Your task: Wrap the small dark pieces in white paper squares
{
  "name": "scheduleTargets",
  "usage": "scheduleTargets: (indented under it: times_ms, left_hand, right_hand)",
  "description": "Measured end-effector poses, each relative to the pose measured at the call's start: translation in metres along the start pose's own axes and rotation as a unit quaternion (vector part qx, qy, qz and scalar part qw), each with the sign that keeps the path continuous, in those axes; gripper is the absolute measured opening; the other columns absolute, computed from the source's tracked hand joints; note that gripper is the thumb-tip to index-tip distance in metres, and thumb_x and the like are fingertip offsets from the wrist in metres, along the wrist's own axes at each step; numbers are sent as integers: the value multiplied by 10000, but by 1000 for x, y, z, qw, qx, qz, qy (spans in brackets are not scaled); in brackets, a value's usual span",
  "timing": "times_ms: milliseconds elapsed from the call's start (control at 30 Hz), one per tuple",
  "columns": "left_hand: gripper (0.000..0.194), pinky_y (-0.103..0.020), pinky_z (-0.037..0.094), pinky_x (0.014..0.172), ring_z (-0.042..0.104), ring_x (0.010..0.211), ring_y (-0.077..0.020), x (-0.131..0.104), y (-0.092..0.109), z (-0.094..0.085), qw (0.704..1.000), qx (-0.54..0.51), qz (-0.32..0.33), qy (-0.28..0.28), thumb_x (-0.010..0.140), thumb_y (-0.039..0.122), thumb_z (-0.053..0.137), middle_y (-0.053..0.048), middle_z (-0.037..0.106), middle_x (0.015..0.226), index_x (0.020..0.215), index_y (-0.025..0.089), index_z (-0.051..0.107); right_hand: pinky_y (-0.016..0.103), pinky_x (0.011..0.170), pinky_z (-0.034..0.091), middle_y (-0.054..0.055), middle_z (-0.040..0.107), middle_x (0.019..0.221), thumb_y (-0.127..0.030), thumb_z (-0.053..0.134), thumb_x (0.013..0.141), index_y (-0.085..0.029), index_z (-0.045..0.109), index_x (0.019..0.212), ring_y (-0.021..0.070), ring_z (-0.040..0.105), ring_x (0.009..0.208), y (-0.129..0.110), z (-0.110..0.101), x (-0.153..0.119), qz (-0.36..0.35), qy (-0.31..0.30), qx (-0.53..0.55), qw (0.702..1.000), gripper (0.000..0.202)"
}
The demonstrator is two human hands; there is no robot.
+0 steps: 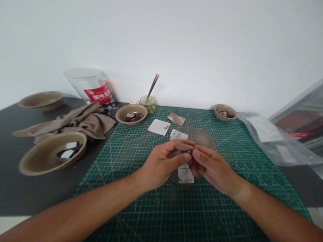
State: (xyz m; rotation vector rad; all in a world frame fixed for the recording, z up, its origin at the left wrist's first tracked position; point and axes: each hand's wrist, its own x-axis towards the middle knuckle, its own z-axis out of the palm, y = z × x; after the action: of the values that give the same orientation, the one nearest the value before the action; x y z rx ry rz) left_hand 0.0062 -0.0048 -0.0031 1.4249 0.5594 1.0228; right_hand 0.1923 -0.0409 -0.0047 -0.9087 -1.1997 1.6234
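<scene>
My left hand [164,161] and my right hand [217,168] meet over the green cutting mat [141,201]. Between their fingertips is a small dark piece [189,152], mostly covered by the fingers, so I cannot tell its kind. Both hands are closed in a pinch on it. Under the hands lies a stained white paper [186,176], partly hidden. Just behind them is another stained paper [178,134]. Farther back are a white square paper [158,127] and a brownish stained paper [176,118].
Bowls with dark pieces stand at back left [120,117] and back right [222,116]. A larger bowl [32,161], an upper-left bowl [40,101], a brown cloth [75,122] and a tilted clear jar [85,84] are left. Sticks [152,85] rise from a green tin [151,107]. Plastic bag [267,134] right.
</scene>
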Motion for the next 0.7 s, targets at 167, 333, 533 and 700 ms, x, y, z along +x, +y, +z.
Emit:
scheduleTargets:
  times_ms: [167,333,533,700]
  left_hand:
    - [93,-323,514,956,682,1075,-194,1,1,2,999,-28,-16,-2,911,257,703,-63,727,1218,955,197,760]
    - [210,-301,546,793,706,872,-179,1,0,4,999,-30,-35,6,931,367,677,-60,773,1009,999,189,766]
    - [276,-361,498,1010,682,1112,-222,5,6,-1,999,28,-14,36,977,406,599,-72,749,1178,1058,194,757]
    - [217,-298,526,873,695,950,-185,6,8,-8,990,105,-3,91,891,398,716,-39,770,1016,878,182,727]
  right_hand:
    - [166,533,439,-5,634,827,-388,744,891,-204,715,1119,63,554,603,-2,0,2,55,-28,123,991,295]
    - [153,538,477,-5,672,838,-366,755,887,-229,685,1221,57,601,592,-6,3,1,75,-56,154,984,367]
    - [163,527,492,15,704,826,-398,744,890,-174,696,1017,77,646,595,-7,2,-2,70,-55,141,986,262]
    - [180,523,492,23,725,863,-408,749,879,-187,666,1026,83,645,592,-8,-1,-2,43,-45,109,992,278]
